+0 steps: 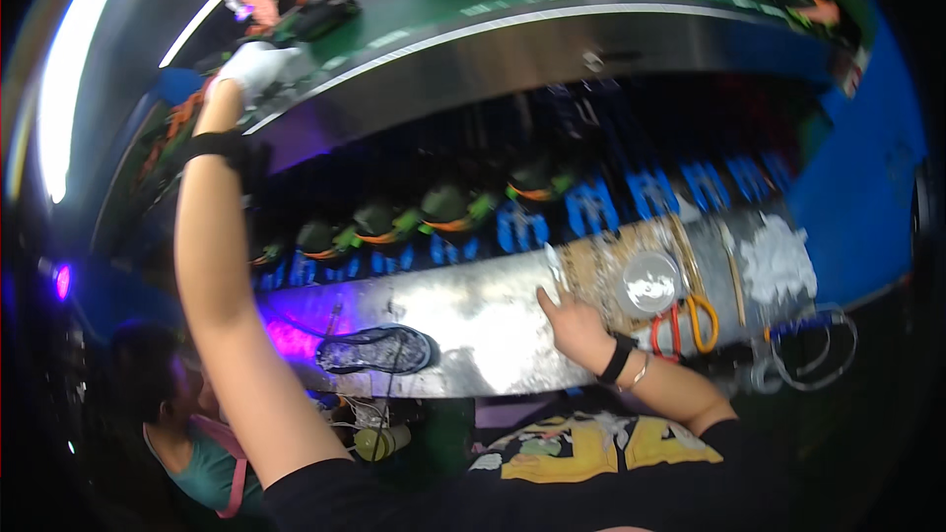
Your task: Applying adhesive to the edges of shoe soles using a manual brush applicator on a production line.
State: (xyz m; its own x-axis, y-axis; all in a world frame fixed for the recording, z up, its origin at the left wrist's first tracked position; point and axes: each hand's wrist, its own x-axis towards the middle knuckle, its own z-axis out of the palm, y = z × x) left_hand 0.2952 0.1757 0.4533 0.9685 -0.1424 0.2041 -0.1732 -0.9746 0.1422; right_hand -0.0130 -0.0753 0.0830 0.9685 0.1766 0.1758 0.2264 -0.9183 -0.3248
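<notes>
My left arm stretches up to the far left, where my left hand (251, 71), in a white glove, is at the edge of the green conveyor belt (424, 15). It is blurred, and its fingers cannot be made out. Just beyond it a dark shoe with orange trim (320, 12) lies on the belt. Over the metal bench (473, 315), my right hand (578, 332) is closed around a slim white-tipped tool (555, 264), perhaps a brush, with the tip pointing away from me. Left of that hand a dark shoe sole (376, 350) with a whitish, wet-looking surface lies on the bench.
A round clear-lidded tub (650, 284), scissors with orange and red handles (702, 323) and a crumpled white cloth (778, 258) are at the right. Behind the bench runs a row of dark-green shoes (453, 207) and blue holders (591, 207). Another person (197, 433) sits at lower left.
</notes>
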